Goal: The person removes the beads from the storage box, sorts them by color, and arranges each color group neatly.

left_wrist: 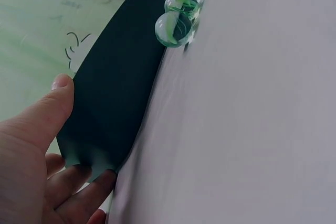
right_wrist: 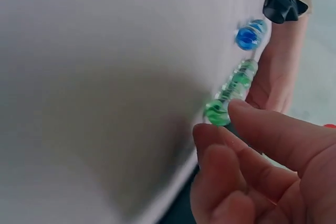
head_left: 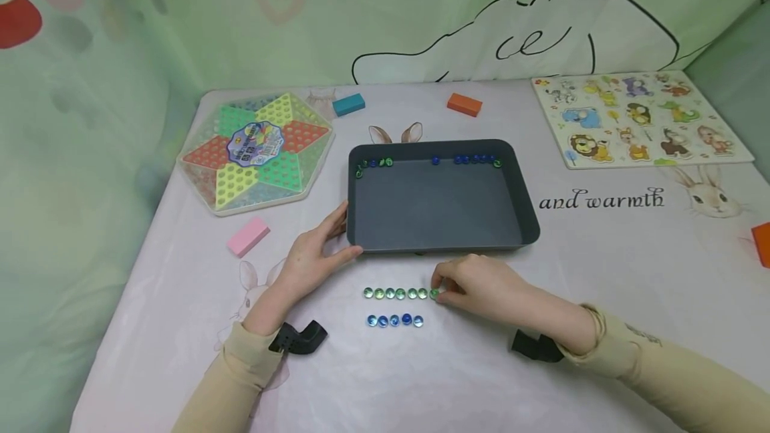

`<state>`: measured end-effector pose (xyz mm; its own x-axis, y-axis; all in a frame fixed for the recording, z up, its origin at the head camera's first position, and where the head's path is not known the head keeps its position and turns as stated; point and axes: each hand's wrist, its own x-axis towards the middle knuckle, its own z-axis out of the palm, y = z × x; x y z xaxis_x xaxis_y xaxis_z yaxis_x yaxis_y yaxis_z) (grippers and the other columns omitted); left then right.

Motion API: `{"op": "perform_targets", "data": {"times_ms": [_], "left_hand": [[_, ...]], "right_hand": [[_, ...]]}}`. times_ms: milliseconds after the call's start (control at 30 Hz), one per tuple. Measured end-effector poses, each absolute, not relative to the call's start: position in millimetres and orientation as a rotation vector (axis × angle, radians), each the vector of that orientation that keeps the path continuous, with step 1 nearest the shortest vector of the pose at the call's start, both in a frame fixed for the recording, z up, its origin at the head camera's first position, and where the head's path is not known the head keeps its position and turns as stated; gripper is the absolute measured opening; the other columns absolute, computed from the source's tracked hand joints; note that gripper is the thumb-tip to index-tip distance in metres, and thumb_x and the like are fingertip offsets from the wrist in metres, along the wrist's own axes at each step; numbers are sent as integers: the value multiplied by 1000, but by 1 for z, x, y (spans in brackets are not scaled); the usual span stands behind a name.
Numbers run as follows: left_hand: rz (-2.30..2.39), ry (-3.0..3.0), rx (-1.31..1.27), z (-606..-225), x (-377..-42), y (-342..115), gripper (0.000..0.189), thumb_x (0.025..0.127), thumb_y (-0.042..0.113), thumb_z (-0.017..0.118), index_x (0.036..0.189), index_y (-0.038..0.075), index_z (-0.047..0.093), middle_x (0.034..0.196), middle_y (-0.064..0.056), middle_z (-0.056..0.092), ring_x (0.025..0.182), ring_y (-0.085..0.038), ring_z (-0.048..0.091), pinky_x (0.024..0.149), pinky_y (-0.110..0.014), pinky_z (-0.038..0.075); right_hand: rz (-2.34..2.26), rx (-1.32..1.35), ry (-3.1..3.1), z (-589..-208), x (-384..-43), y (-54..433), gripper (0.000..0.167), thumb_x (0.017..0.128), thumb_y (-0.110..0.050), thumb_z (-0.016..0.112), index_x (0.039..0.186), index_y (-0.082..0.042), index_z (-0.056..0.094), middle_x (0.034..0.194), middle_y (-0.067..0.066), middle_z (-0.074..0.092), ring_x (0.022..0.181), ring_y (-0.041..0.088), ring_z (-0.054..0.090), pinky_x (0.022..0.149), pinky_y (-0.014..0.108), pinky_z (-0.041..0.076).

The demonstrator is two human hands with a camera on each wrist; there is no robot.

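Note:
My right hand [head_left: 481,286] pinches a green marble [right_wrist: 217,113] between thumb and fingertips, at the right end of a row of green marbles [head_left: 400,294] on the table. Just nearer to me runs a shorter row of blue marbles [head_left: 394,321]. With my left hand [head_left: 309,259] I hold the near left corner of a dark grey tray [head_left: 433,248], thumb on its near side and fingers along its left side. Inside the tray, against the far wall, lie several blue marbles [head_left: 475,160] on the right and a few green and blue marbles [head_left: 381,162] on the left.
A hexagonal Chinese checkers board [head_left: 259,152] lies at the left, with a pink block [head_left: 248,237] in front. Behind the tray are a blue block [head_left: 349,105] and an orange block [head_left: 464,105]. An animal puzzle board [head_left: 644,119] lies far right; another orange block [head_left: 762,244] is at the right edge.

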<state>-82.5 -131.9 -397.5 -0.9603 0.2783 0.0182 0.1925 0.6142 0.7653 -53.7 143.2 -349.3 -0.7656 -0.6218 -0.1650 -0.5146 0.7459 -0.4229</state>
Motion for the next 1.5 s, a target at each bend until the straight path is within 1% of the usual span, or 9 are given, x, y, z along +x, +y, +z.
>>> {"op": "perform_targets", "data": {"times_ms": [233,367,467,567,733,933,1033,1200,1500], "left_hand": [[1274,2732,398,-396,-82,-132,77,83,37,68,147,21,28,133,-6,54,120,-22,53,104,-46,35],[1271,2734,398,-397,-82,-132,77,83,37,68,147,21,28,132,-6,54,120,-22,53,104,-46,35],[1267,2735,398,-398,-82,-132,77,83,37,68,147,22,28,132,-6,54,120,-21,53,104,-45,35],[1265,2734,397,-398,-82,-132,77,83,37,68,147,22,28,132,-5,55,120,-21,53,104,-45,35],[1267,2728,397,-398,-83,-132,77,83,38,67,147,22,28,132,-5,55,120,-21,54,104,-45,36],[1259,2731,383,-397,-82,-131,77,83,39,68,147,24,27,133,-4,54,120,-21,53,103,-44,36],[1259,2725,375,-397,-82,-131,78,83,39,67,147,25,26,134,-4,53,120,-21,53,104,-45,36],[1256,2713,369,-397,-82,-131,78,83,39,67,147,24,26,134,-5,53,120,-22,53,104,-46,35],[1239,2729,366,-398,-82,-131,78,83,39,67,147,25,25,134,-5,53,120,-22,53,104,-46,35]], "right_hand": [[-585,-904,2557,-327,-63,142,10,82,-20,69,91,-16,68,63,-15,54,51,-1,41,49,17,37],[-679,-980,2430,-307,-80,138,10,84,-21,68,92,-15,69,66,-12,56,53,2,44,48,19,39],[-738,-1044,2319,-295,-97,134,12,85,-24,67,95,-16,68,70,-10,58,57,4,49,52,20,42],[-817,-1064,2221,-287,-118,130,13,87,-24,64,98,-16,67,75,-6,61,60,12,54,56,23,46],[-967,-953,2190,-283,-151,122,16,90,-21,61,103,-13,66,75,2,60,62,28,55,56,30,47],[-1020,-849,2300,-295,-186,111,19,91,-22,59,105,-10,65,77,13,60,68,38,55,61,41,48],[-1001,-800,2380,-306,-200,107,20,92,-20,58,108,-9,64,81,17,61,70,38,57,61,42,48],[-933,-744,2496,-327,-219,103,23,92,-19,57,111,-7,63,87,16,65,66,31,58,55,33,46],[-739,-696,2614,-349,-234,93,33,90,-19,60,120,-6,60,78,11,66,51,22,56,48,27,44]]}}
